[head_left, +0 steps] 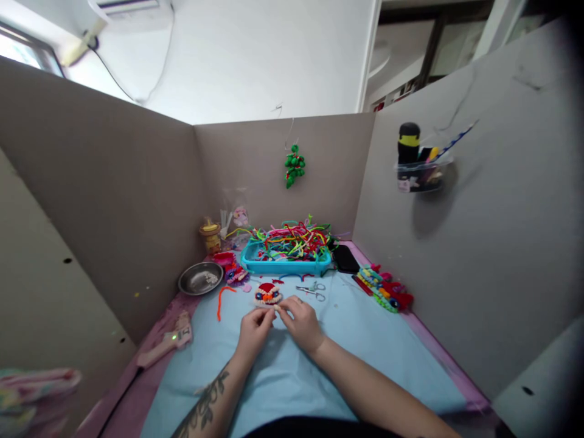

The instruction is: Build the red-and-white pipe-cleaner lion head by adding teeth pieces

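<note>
My left hand (256,330) and my right hand (302,322) meet at the middle of the light blue cloth (292,389). Thumbs and fingers of both are pinched on a small cream pipe cleaner piece (277,308), most of it hidden by the fingertips. Just beyond them lies a small pipe-cleaner figure (267,294) in red, cream and orange with blue eyes. Scissors (312,291) rest to the right of it, and a bent orange pipe cleaner (221,303) lies to the left.
At the back stands a blue tray (285,266) heaped with coloured pipe cleaners. A metal bowl (201,278) and a glue gun (166,345) are on the left. A black phone (345,259) and colourful pipe-cleaner pieces (385,289) lie on the right. Grey partitions (274,152) enclose the table.
</note>
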The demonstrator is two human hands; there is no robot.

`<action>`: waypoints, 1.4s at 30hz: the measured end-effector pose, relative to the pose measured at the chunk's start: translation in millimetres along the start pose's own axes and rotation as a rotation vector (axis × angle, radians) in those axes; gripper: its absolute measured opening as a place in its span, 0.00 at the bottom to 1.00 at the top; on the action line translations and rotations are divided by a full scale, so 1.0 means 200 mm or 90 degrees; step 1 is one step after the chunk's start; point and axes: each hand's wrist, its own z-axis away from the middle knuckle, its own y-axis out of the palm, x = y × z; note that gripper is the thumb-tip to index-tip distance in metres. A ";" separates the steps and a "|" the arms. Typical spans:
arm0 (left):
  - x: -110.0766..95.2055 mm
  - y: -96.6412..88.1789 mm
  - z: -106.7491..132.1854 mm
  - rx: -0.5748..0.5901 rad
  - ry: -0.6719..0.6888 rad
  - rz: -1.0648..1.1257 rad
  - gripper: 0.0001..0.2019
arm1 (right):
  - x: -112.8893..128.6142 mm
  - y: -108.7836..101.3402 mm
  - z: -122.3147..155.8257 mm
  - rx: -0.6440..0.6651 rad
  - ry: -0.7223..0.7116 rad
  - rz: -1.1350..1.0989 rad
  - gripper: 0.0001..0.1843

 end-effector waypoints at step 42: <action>0.03 -0.03 0.02 0.008 0.032 0.017 0.12 | 0.01 -0.01 0.02 0.095 -0.040 -0.114 0.10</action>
